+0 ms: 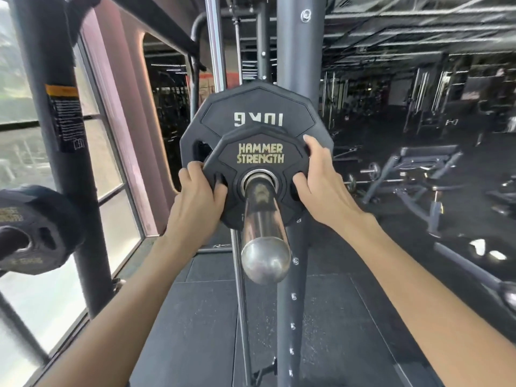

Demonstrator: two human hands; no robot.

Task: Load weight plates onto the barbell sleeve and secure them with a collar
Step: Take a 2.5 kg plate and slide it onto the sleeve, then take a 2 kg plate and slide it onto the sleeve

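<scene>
Head view, looking along the barbell sleeve (pixel 264 219) toward the rack. Sleeve is chrome, rounded end cap nearest the camera, bare of any plate on that outer stretch. Two black plates sit on it. Inner: large plate (pixel 257 110), marked 10KG, lettering upside down, against the rack upright (pixel 298 51). Outer: small plate (pixel 259 155), gold "HAMMER STRENGTH" lettering right way up, centre hole around the sleeve, lying close in front of the large plate; whether the two faces touch, cannot tell. Left hand (pixel 198 196) grips the small plate at its left edge, thumb in a grip slot, fingers wrapped behind the rim. Right hand (pixel 321 180) grips the right edge likewise, thumb in the opposite slot, fingers over the rim. Both hands closed on the plate, forearms extended. Left of frame: spare plate (pixel 36 230) hangs on a storage peg by a dark post w/ a warning label. Bkgd right: adjustable bench (pixel 413 174) on dark rubber floor.
</scene>
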